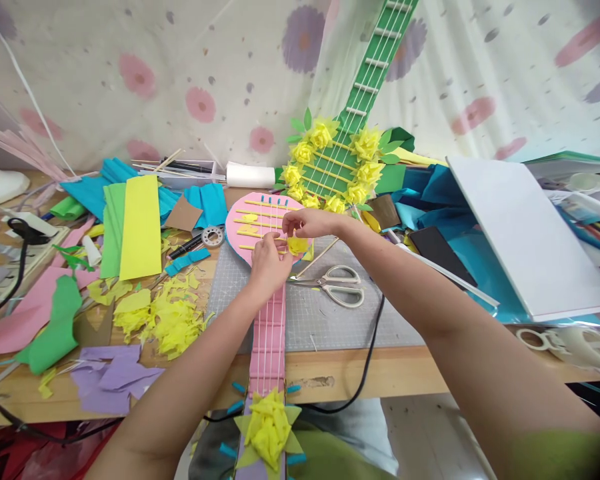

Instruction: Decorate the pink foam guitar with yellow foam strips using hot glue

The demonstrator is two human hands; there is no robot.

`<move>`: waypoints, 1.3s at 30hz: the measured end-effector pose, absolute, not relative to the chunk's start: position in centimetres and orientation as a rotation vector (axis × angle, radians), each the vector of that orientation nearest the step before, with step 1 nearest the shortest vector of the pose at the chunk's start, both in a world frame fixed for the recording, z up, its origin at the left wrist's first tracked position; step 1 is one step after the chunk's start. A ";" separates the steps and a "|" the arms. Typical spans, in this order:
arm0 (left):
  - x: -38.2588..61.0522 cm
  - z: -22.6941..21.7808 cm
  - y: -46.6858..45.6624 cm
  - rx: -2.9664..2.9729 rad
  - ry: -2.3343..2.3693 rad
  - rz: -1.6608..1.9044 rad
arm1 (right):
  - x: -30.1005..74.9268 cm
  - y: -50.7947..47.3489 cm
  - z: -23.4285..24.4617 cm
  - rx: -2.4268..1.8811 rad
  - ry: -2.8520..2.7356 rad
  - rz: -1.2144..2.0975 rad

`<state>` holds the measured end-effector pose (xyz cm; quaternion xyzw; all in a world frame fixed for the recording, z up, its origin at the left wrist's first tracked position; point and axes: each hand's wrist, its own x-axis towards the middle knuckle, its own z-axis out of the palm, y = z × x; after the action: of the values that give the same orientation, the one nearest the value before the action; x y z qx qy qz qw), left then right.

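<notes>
A pink paper-craft guitar (269, 327) lies with its round body on the cutting mat and its neck toward me. Yellow bars and white strings cross it. Over the body, my left hand (270, 263) has curled fingers at the edge of a yellow crepe paper piece (298, 246). My right hand (307, 223) bends down just above that piece with its fingertips pinched together; what they hold is hidden. On the near end of the neck sits a yellow paper flower (269, 427) among blue pegs. Scissors (337, 285) lie partly open at the right of the neck.
A green paper guitar (365, 100) with yellow flowers leans at the back. Yellow scraps (173, 320), coloured paper strips (140, 227) and a tape roll (213, 237) lie left on the table. A white board (530, 233) rests right. A black cable (373, 340) hangs over the front edge.
</notes>
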<state>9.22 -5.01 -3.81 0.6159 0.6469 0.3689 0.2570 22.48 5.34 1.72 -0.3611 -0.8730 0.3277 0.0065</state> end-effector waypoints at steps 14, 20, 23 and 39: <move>9.6 -3.9 -4.5 1.489 1.746 1.063 | 25.5 3.3 -0.1 -1.106 -2.297 0.770; 7.4 -3.6 -3.5 1.567 1.792 1.196 | 27.2 0.3 -3.6 -1.219 -1.803 0.774; 6.7 -3.3 -3.7 1.730 1.814 1.100 | 28.0 -1.1 -5.5 -1.291 -1.671 0.830; 8.5 -2.2 -4.3 1.926 1.991 0.924 | 30.1 -3.1 -8.6 -1.311 -1.424 0.942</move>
<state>8.52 -4.32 -2.19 0.6555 0.6777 0.3146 0.1105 30.15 -3.12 -8.61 -0.5362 -0.5824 0.3850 0.4745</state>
